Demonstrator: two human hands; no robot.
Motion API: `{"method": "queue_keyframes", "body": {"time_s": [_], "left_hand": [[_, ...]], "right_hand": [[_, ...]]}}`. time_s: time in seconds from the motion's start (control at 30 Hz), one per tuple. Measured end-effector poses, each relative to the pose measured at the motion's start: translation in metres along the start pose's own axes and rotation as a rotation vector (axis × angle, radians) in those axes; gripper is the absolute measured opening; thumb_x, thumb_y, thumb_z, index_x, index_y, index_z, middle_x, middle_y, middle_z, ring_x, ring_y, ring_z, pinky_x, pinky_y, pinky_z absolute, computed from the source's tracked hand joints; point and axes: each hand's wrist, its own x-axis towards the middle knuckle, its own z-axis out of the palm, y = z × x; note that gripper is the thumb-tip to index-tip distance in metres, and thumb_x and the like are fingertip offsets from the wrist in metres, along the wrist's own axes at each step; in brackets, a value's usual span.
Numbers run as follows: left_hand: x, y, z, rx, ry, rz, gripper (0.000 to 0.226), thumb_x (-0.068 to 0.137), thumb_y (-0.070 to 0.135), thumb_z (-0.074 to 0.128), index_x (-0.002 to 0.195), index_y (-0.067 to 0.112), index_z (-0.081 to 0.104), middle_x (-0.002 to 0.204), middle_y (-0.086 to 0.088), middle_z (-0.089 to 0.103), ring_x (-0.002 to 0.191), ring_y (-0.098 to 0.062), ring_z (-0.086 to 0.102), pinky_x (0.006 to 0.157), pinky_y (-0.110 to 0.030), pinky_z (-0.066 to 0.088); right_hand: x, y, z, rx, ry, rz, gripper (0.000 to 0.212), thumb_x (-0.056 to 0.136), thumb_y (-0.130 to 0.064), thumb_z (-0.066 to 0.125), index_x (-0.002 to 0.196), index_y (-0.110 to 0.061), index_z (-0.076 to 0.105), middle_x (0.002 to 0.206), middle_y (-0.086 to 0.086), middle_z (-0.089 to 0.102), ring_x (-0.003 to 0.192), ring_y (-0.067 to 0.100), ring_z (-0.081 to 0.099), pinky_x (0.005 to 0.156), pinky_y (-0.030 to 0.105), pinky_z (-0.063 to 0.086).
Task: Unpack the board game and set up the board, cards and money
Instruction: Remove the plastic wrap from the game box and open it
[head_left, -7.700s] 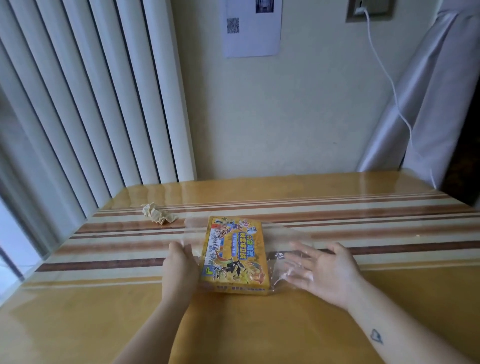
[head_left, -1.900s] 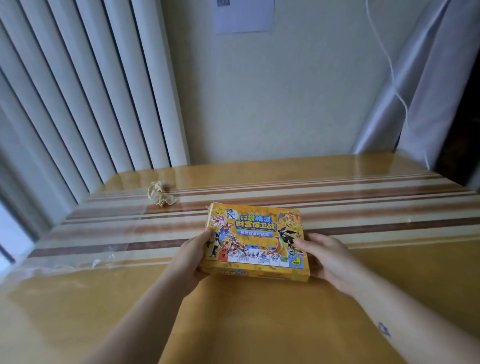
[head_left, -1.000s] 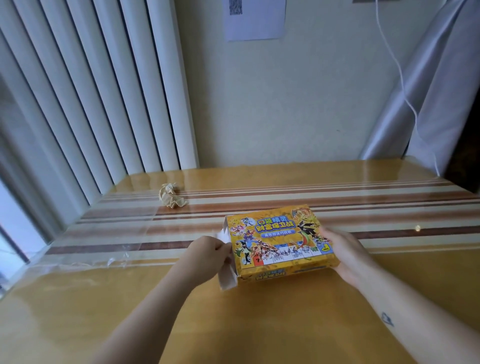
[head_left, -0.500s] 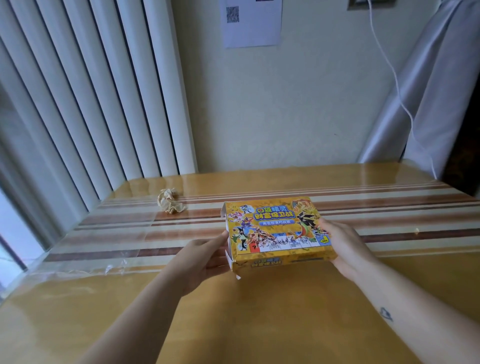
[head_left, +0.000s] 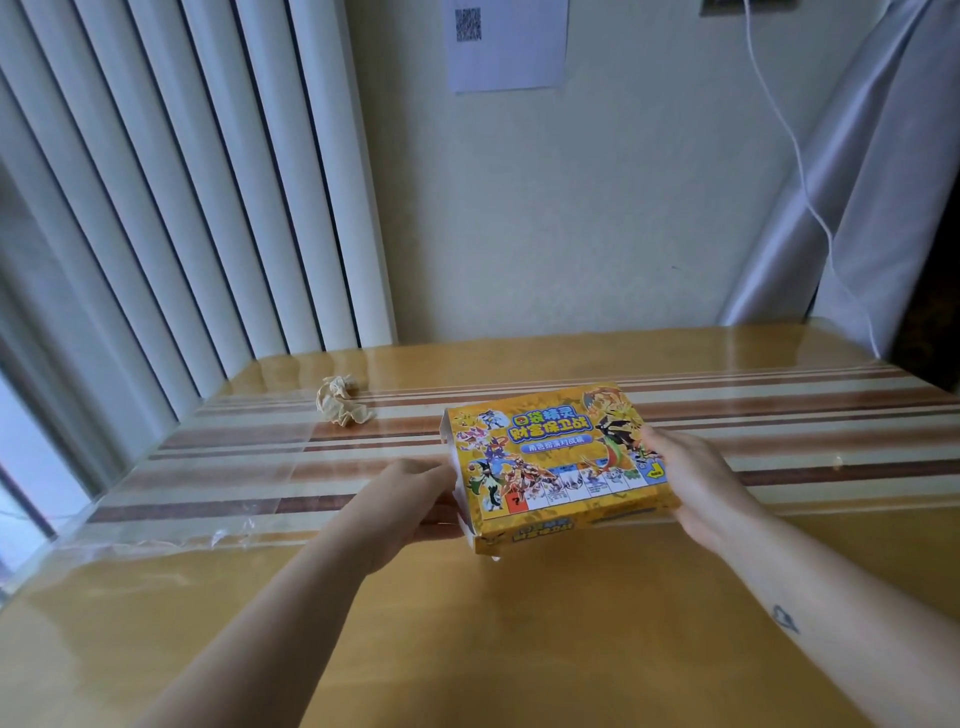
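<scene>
Clasping the board game box from both ends. On the left hand: thumb above, fingers below, closed narrowly onto the box's open left end, right at the white flaps folded outward there. Fingertips hidden behind the flap, so no telling whether inside the opening. On the right hand: thumb laid over the printed yellow top face, other fingers wrapped round the right end and out of sight beneath.

Between the two sets of fingers, the box itself, printed face up and tilted toward the camera. Just under the fingers, the glossy yellow table with brown and cream stripes. Near left corner of the box low over it, touching or not impossible to tell.

Left of the left fingers, near them, a sheet of clear plastic wrap lying flat on the table top. Beyond the left fingers and well apart, a crumpled yellowish wad on the stripes.

Farther out past both hands, a pale wall with a printed paper sheet. White vertical blinds off to the left, a white cable and a pale curtain off to the right. Back from the right fingers, a small dark tattoo on the forearm.
</scene>
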Motion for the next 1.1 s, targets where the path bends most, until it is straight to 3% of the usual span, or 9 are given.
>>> {"method": "queue_keyframes", "body": {"time_s": [0.13, 0.23, 0.37, 0.5, 0.6, 0.73, 0.9, 1.03, 1.1], "left_hand": [[0.002, -0.003, 0.002, 0.058, 0.007, -0.002, 0.023, 0.097, 0.011, 0.043, 0.092, 0.004, 0.065, 0.071, -0.006, 0.071, 0.069, -0.019, 0.066, 0.074, -0.033, 0.057], [0.004, -0.003, 0.003, 0.121, 0.092, 0.029, 0.023, 0.096, 0.009, 0.045, 0.087, 0.004, 0.065, 0.074, -0.008, 0.073, 0.068, -0.018, 0.069, 0.07, -0.032, 0.059], [0.01, -0.003, -0.004, 0.284, 0.201, 0.193, 0.021, 0.095, 0.008, 0.048, 0.095, 0.009, 0.069, 0.083, -0.007, 0.074, 0.075, -0.018, 0.071, 0.074, -0.036, 0.059], [0.008, 0.004, -0.009, 0.503, 0.414, 0.425, 0.017, 0.089, 0.007, 0.056, 0.093, 0.022, 0.063, 0.086, 0.013, 0.066, 0.08, 0.001, 0.061, 0.059, -0.007, 0.046], [0.005, 0.0, -0.007, 0.524, 0.49, 0.503, 0.013, 0.089, 0.013, 0.061, 0.094, 0.025, 0.058, 0.084, 0.013, 0.06, 0.076, -0.004, 0.058, 0.055, -0.011, 0.043], [0.002, -0.018, -0.006, 0.501, 0.438, 0.483, 0.019, 0.087, 0.021, 0.063, 0.074, 0.026, 0.05, 0.074, 0.01, 0.062, 0.067, -0.004, 0.06, 0.053, -0.015, 0.045], [-0.002, -0.027, -0.008, 0.45, 0.358, 0.422, 0.036, 0.085, 0.008, 0.064, 0.086, 0.042, 0.054, 0.072, 0.001, 0.064, 0.067, -0.013, 0.063, 0.064, -0.028, 0.051], [0.0, -0.03, -0.013, 0.44, 0.262, 0.392, 0.023, 0.092, 0.01, 0.057, 0.092, 0.03, 0.067, 0.07, 0.006, 0.065, 0.066, -0.002, 0.062, 0.069, -0.026, 0.052], [0.0, -0.03, -0.014, 0.317, 0.199, 0.301, 0.022, 0.096, 0.011, 0.05, 0.091, 0.02, 0.069, 0.08, 0.009, 0.072, 0.08, -0.006, 0.067, 0.082, -0.032, 0.055]], "right_hand": [[-0.002, 0.004, 0.001, 0.006, -0.022, 0.003, 0.037, 0.1, -0.03, 0.043, 0.13, -0.011, 0.054, 0.132, 0.003, 0.057, 0.127, 0.023, 0.048, 0.113, 0.048, 0.025], [-0.003, 0.012, 0.001, 0.009, -0.059, 0.014, 0.035, 0.101, -0.03, 0.041, 0.126, -0.011, 0.057, 0.126, 0.004, 0.062, 0.122, 0.023, 0.053, 0.11, 0.047, 0.03], [-0.006, 0.009, -0.002, 0.108, -0.177, -0.008, 0.022, 0.1, -0.011, 0.041, 0.108, -0.01, 0.062, 0.098, 0.008, 0.072, 0.094, 0.023, 0.067, 0.086, 0.041, 0.051], [-0.004, 0.006, -0.009, -0.027, -0.257, -0.078, 0.026, 0.091, 0.008, 0.049, 0.103, -0.012, 0.059, 0.102, 0.007, 0.067, 0.091, 0.021, 0.06, 0.08, 0.029, 0.047], [-0.004, 0.007, -0.009, -0.153, -0.261, -0.109, 0.029, 0.089, 0.01, 0.052, 0.102, -0.015, 0.057, 0.1, 0.007, 0.065, 0.078, 0.019, 0.058, 0.062, 0.025, 0.043], [-0.005, 0.015, -0.009, 0.088, -0.326, -0.003, 0.033, 0.092, 0.014, 0.039, 0.111, -0.01, 0.053, 0.107, 0.009, 0.068, 0.079, 0.027, 0.071, 0.06, 0.029, 0.056], [-0.006, 0.017, -0.015, 0.444, -0.315, 0.245, 0.028, 0.098, -0.011, 0.035, 0.099, 0.002, 0.06, 0.103, 0.028, 0.062, 0.093, 0.04, 0.062, 0.068, 0.047, 0.059], [-0.007, 0.014, -0.012, 0.345, -0.315, 0.214, 0.024, 0.09, -0.008, 0.051, 0.11, 0.0, 0.06, 0.101, 0.019, 0.067, 0.085, 0.028, 0.065, 0.067, 0.037, 0.056], [-0.006, 0.014, -0.013, 0.271, -0.293, 0.172, 0.03, 0.089, 0.001, 0.05, 0.118, -0.003, 0.058, 0.11, 0.019, 0.067, 0.087, 0.027, 0.065, 0.068, 0.034, 0.05]]}}
